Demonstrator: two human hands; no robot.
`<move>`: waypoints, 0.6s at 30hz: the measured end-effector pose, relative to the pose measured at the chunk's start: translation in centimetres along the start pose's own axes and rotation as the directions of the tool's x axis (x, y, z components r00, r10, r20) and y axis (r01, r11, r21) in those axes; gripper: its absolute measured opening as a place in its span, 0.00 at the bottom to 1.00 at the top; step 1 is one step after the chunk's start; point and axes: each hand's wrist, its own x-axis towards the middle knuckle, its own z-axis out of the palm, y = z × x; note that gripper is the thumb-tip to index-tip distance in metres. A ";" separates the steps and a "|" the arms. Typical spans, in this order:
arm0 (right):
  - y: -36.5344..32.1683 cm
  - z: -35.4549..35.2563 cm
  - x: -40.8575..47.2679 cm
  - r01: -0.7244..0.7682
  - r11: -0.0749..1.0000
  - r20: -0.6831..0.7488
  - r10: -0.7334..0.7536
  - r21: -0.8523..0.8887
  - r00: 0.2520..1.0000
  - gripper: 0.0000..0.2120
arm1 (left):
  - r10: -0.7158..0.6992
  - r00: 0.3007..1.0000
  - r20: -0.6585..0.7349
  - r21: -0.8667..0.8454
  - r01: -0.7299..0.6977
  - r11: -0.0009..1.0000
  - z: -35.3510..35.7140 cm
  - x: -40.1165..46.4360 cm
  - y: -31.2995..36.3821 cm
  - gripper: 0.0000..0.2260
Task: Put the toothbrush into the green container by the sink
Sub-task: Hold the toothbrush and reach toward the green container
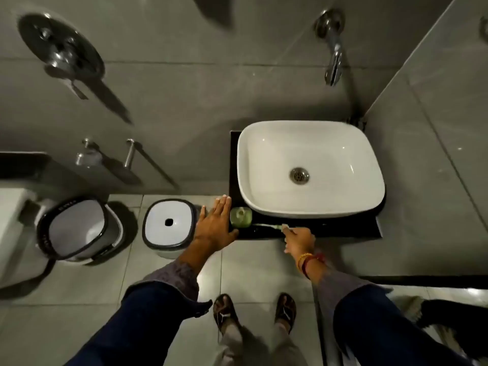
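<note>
A pale green toothbrush [266,225] lies along the front strip of the black counter [343,231], its left end pointing at the green container [240,217]. That container stands at the counter's front left corner, just left of the white sink [309,143]. My right hand [299,240] pinches the toothbrush's right end with its fingertips. My left hand [215,224] is flat with fingers spread, resting at the counter's left edge, touching or nearly touching the container's left side.
A white stool with a dark rim [169,225] and a white bucket [76,228] stand on the tiled floor to the left. A chrome tap [334,62] juts from the wall above the sink. A grey wall closes in on the right. My sandalled feet [254,313] are below.
</note>
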 end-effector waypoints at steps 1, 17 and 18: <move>0.7 0.3 0.5 -0.101 0.989 -0.010 0.103 0.111 0.995 0.14 | -0.004 1.000 0.011 0.001 0.004 1.000 0.6 -0.2 0.1 0.43; 1.0 2.5 2.8 -0.226 0.722 -0.082 0.364 0.654 0.928 0.10 | 0.067 0.990 -0.128 -0.053 -0.074 0.996 3.9 -0.5 0.6 0.41; 1.1 2.2 2.3 -0.185 0.740 -0.126 0.343 0.647 0.931 0.11 | 0.063 0.990 -0.124 -0.053 -0.070 0.996 3.9 -0.6 0.7 0.40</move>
